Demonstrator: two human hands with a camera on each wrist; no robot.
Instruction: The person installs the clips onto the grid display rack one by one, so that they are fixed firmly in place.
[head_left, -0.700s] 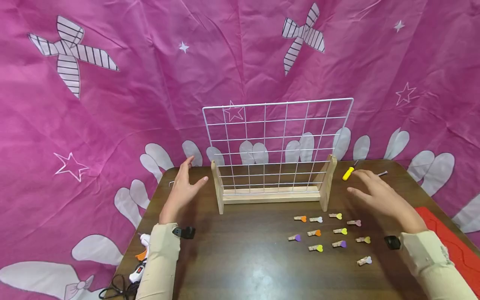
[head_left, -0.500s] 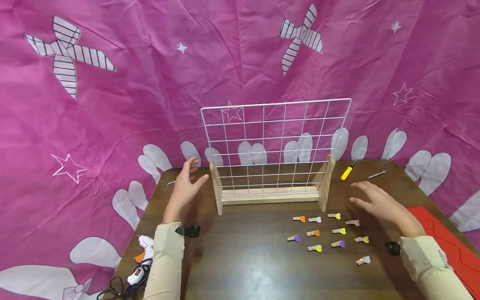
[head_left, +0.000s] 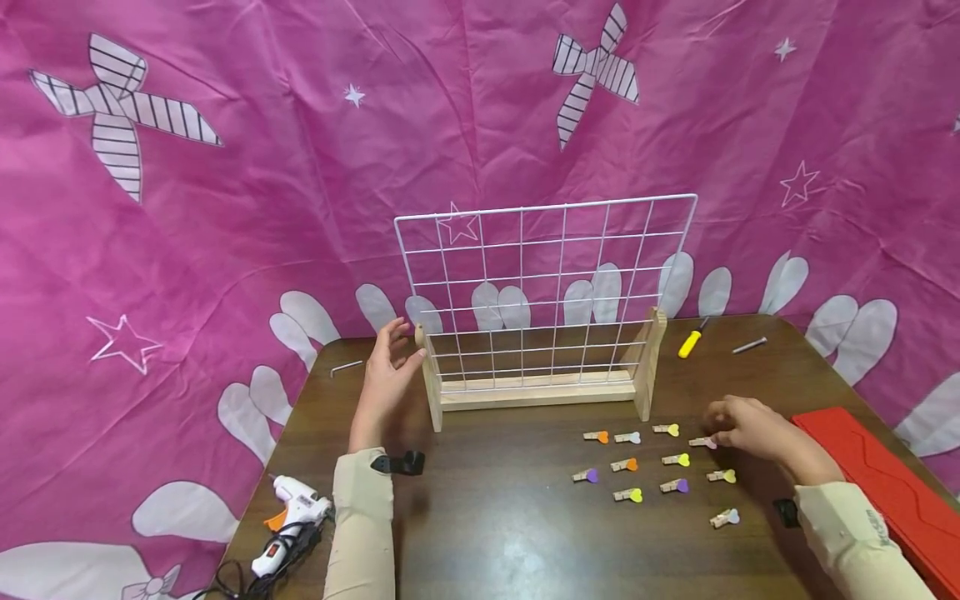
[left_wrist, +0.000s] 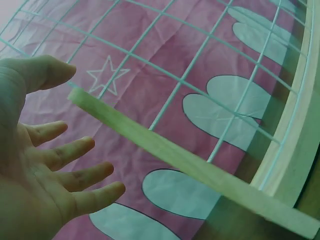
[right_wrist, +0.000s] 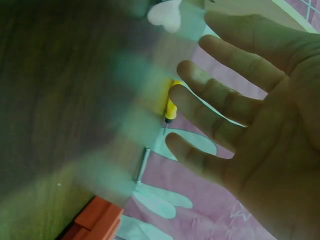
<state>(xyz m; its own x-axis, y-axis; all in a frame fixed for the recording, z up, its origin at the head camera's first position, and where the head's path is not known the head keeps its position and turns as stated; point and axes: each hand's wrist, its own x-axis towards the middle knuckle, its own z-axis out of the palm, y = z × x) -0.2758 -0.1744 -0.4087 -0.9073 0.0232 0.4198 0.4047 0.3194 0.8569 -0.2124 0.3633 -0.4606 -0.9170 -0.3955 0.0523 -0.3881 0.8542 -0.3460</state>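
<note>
A white wire grid rack stands upright between two wooden side posts on the table. My left hand is beside its left post, thumb close to the post's top and the other fingers spread apart. On the right, my right hand hovers low over the table with nothing in its grasp. Its fingertips overlap the pink heart clothespin in the head view; the right wrist view shows loosely extended fingers, with a pale pink heart beyond them. Several other small heart clothespins lie in loose rows nearby.
A yellow-handled screwdriver and a metal rod lie at the back right. At the right edge is a red slab. A white glue gun with its black cord lies at the left, an L-shaped key behind it.
My right hand has come down and forward from beside the screwdriver to the pink clothespin. My left hand has moved slightly right, closer to the rack's left post. The view has shifted a little.
</note>
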